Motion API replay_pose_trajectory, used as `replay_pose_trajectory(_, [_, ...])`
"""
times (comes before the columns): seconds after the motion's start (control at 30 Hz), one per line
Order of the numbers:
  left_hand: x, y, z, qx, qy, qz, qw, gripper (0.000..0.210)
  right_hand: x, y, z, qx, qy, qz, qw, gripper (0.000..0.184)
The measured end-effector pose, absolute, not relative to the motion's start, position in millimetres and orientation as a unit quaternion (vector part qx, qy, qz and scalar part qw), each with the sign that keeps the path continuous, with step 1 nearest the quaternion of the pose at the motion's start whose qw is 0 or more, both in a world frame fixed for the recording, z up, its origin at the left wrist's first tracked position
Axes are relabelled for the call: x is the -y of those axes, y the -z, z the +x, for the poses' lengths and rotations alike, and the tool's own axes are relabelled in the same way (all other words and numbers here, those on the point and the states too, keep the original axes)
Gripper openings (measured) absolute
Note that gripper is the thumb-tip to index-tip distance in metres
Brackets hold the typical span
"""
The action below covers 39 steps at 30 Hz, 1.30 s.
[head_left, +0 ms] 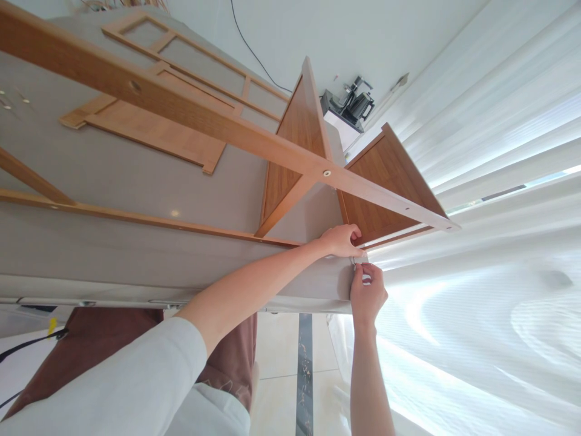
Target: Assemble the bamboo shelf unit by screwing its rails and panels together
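Observation:
A wooden shelf frame [227, 134] lies on its side on a grey-covered table, with two brown shelf panels standing up between its long rails. My left hand [341, 240] curls round the near rail at the lower corner of the right-hand shelf panel [385, 184]. Just below it, my right hand [368, 293] pinches a thin metal rod [354, 261] that looks like a hex key. The rod's tip is close to the rail's end and my left fingertips; whether it sits in a hole is too small to tell. One bolt head [327, 173] shows in the upper rail.
Flat wooden panels and frames [158, 130] lie farther back on the grey table [195, 181]. Small metal fittings [5, 103] are at the far left. Beyond the table, a black kettle [359, 108] stands on a small stand. White curtains [476, 303] hang close on the right.

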State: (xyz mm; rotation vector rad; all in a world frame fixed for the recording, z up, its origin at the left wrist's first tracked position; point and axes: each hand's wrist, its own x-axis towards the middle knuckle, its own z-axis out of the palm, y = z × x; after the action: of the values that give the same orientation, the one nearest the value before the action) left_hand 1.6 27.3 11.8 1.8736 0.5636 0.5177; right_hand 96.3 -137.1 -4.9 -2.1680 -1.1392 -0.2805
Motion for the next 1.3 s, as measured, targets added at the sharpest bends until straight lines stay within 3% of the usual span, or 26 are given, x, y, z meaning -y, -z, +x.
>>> replay_pose_trajectory(0.23, [-27.6,-12.3,1.1,-0.235,-0.217,0.786,0.529,0.055,133.8,1.3,97.2,0.463,0.099,-0.822,0.318,0.032])
replay_pose_trajectory(0.73, [-26.9,-12.8,0.4,-0.236,-0.215,0.785,0.53,0.056,127.4,2.1,124.4,0.37,-0.017,-0.843,0.389,0.045])
replay_pose_trajectory(1.0, [-26.5,-12.7,0.9,-0.239,-0.216,0.785,0.529,0.054,135.6,2.9,103.2,0.382,0.028,-0.842,0.379,0.033])
replay_pose_trajectory(1.3, [-26.7,-12.8,1.1,-0.236,-0.217,0.787,0.527,0.055,136.1,5.1,91.3,0.412,0.091,-0.835,0.352,0.032])
